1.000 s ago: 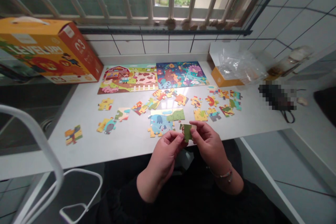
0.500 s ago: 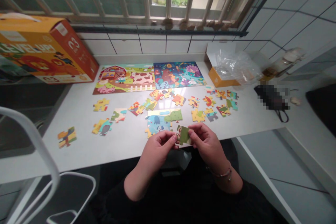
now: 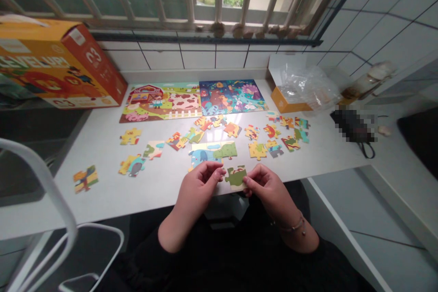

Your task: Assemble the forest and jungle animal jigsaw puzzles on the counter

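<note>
My right hand (image 3: 265,185) pinches a green jigsaw piece (image 3: 237,177) by its right side, above the counter's front edge. Just left of that piece is my left hand (image 3: 201,182), its fingers curled loosely and its thumb a little apart from them, with nothing visible in its grasp. Behind my hands lie joined puzzle pieces with a blue elephant (image 3: 201,155) and a green section (image 3: 227,149). My left hand hides the lower part of this group.
Several loose puzzle pieces (image 3: 257,149) are spread over the white counter (image 3: 109,198). Two finished-looking puzzles, a farm picture (image 3: 164,102) and a dark blue animal picture (image 3: 234,96), lie at the back. An orange box (image 3: 92,66) stands left; an opened box with plastic wrap (image 3: 290,105) sits right.
My left fingers have come off the green piece and moved slightly left. The piece, held in my right hand, has turned and now lies flatter to view.
</note>
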